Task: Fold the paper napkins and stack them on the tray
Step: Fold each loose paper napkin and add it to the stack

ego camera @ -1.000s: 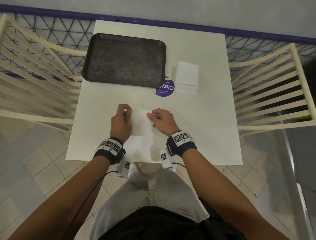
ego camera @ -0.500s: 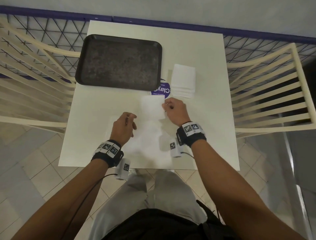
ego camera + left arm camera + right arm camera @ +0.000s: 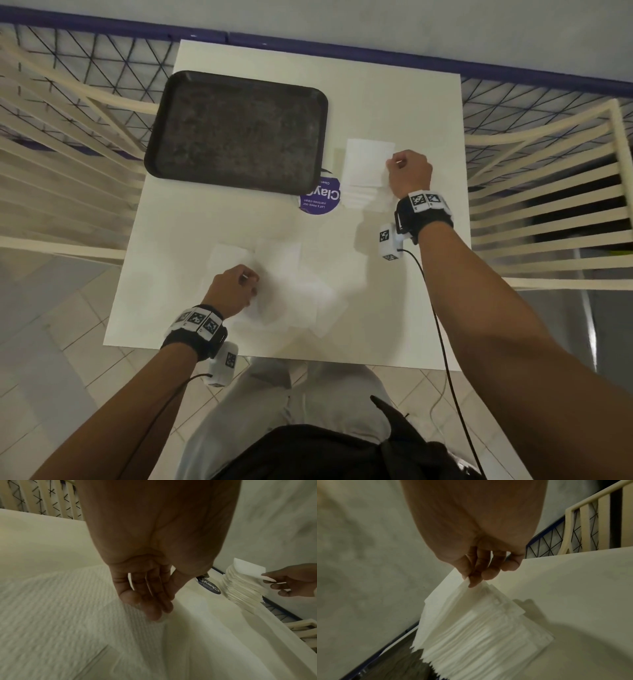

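One tray, bare, far left on the table. My right hand pinches one napkin above the single stack. My left hand rests relaxed fingers on one unfolded napkin near me.

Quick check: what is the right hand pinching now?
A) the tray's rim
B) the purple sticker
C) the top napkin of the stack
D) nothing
C: the right hand pinches a corner of the top napkin, lifting it off the napkin stack.
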Tool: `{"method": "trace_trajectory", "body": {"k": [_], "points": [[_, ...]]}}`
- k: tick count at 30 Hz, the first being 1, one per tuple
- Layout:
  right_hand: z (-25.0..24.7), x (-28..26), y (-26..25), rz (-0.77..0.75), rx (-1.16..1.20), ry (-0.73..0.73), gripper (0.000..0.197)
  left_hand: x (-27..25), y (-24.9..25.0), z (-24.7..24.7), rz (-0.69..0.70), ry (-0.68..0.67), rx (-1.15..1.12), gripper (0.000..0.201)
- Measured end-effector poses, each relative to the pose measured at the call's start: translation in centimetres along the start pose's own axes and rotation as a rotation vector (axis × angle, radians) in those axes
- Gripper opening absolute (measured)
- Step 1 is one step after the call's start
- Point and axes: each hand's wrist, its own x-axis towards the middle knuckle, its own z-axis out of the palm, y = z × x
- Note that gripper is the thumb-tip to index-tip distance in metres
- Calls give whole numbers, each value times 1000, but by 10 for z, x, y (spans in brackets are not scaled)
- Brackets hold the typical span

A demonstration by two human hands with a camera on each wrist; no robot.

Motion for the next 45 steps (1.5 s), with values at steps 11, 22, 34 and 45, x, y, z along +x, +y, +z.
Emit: {"method": "trace_trajectory", "body": {"k": [11, 22, 34, 45], "points": [[7, -5, 15, 100, 36, 72, 21, 3, -2, -5, -1, 39, 11, 13], [62, -125, 3, -142, 252, 24, 11, 5, -24, -9, 104, 165, 183, 14], [151, -231, -1, -304, -42, -483, 19, -6, -48, 1, 425, 338, 399, 32], [151, -238, -21, -403, -345, -507, 31, -9, -32, -17, 581, 408, 243, 16]]}}
